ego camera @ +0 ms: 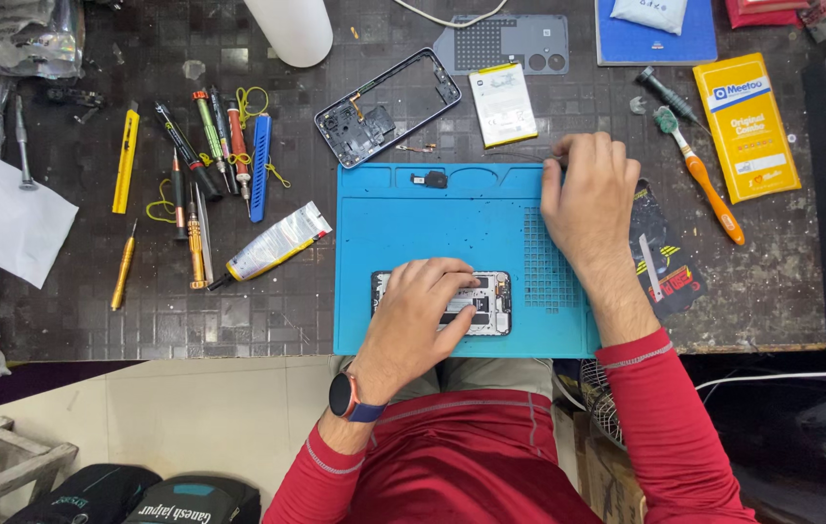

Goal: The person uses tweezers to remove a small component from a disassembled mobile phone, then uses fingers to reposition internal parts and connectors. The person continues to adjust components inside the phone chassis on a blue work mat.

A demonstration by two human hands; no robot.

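An opened phone (486, 301) with its back removed lies on the blue work mat (432, 233), near the mat's front edge. My left hand (416, 315) rests flat on it and covers most of its left half. My right hand (587, 194) reaches to the mat's upper right corner, its fingers curled over something thin at the mat's edge; what they pinch is hidden. A phone frame (386, 95) and a battery (502, 104) lie beyond the mat. A small dark part (432, 180) sits in one of the mat's top trays.
Screwdrivers and tweezers (201, 160) and a glue tube (272, 245) lie left of the mat. A toothbrush (702, 175), a yellow packet (746, 124) and a dark pouch (665, 257) lie to the right. A grey back cover (515, 41) and a white cylinder (289, 29) lie at the back.
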